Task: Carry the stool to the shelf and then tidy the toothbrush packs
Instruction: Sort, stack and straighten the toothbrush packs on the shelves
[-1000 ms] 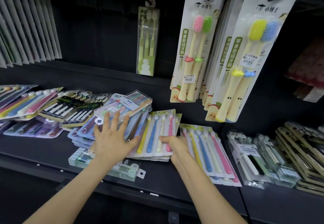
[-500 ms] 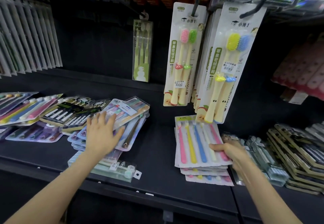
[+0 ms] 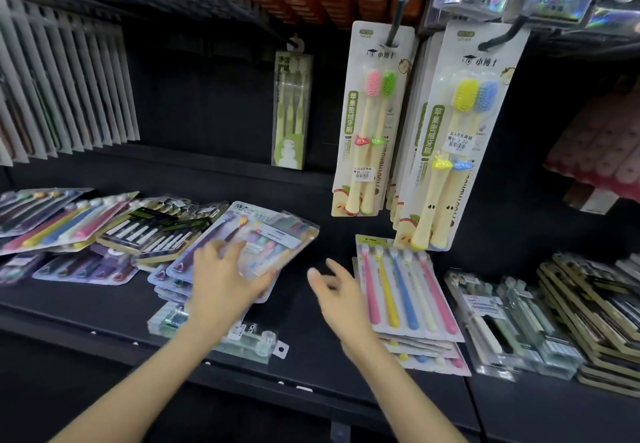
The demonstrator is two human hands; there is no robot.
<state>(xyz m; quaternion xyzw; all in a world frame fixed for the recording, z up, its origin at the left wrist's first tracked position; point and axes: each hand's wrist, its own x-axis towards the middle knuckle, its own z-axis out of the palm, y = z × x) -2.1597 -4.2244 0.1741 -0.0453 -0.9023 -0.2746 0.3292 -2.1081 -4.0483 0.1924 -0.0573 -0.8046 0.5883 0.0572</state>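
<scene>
Your left hand (image 3: 225,280) lies flat on the skewed packs (image 3: 280,240), your right hand (image 3: 337,292) loose and empty beside it. You seem mid-tidying, so square that pile next.

Two hanging packs, the pink-and-green pack (image 3: 372,120) and the yellow-and-blue pack (image 3: 460,137), read 小博士 on top and 苹果密绒牙刷 down a green strip (image 3: 437,131). The latter's price sticker (image 3: 458,144) shows 3.00. The pale green pack (image 3: 290,110) above the shelf's (image 3: 311,356) back edge reads 净齿护龈.
</scene>
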